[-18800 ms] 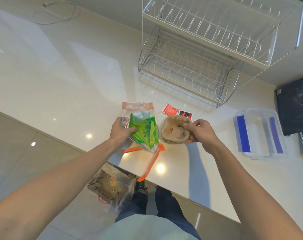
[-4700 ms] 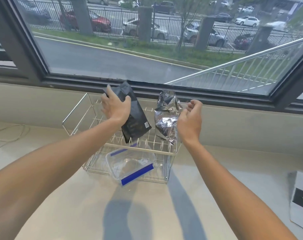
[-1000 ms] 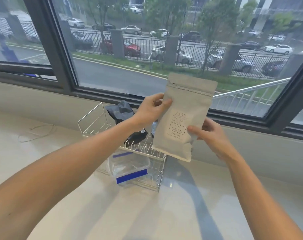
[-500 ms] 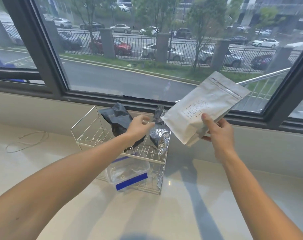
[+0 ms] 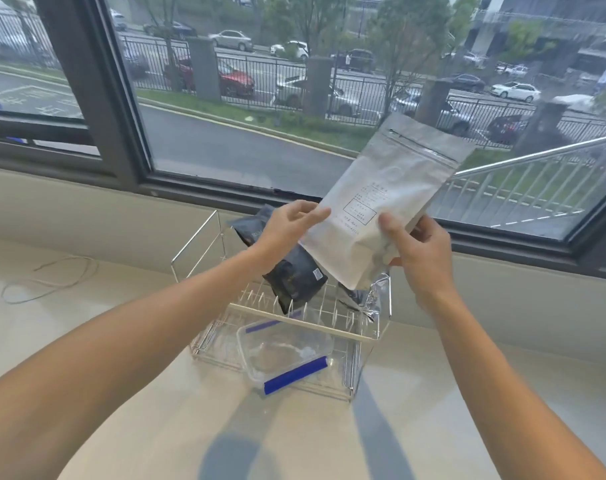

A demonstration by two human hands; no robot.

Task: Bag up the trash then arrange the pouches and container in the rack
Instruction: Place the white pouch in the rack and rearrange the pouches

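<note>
I hold a white pouch (image 5: 384,202) tilted in the air above the wire rack (image 5: 305,320). My right hand (image 5: 419,247) grips its lower right edge, thumb on the front. My left hand (image 5: 291,223) touches its left edge with the fingertips. A black pouch (image 5: 294,275) leans in the rack's upper tier. A silver foil pouch (image 5: 370,299) stands to its right, mostly hidden behind the white one. A clear container with blue clips (image 5: 287,358) sits in the lower tier, sticking out at the front.
The rack stands on a pale counter (image 5: 294,438) below a large window (image 5: 260,98). A thin cable (image 5: 48,278) lies on the counter at the far left.
My left hand has come up from the black pouch to the white pouch's left edge. The white pouch has turned more upright and moved down over the rack's right side.
</note>
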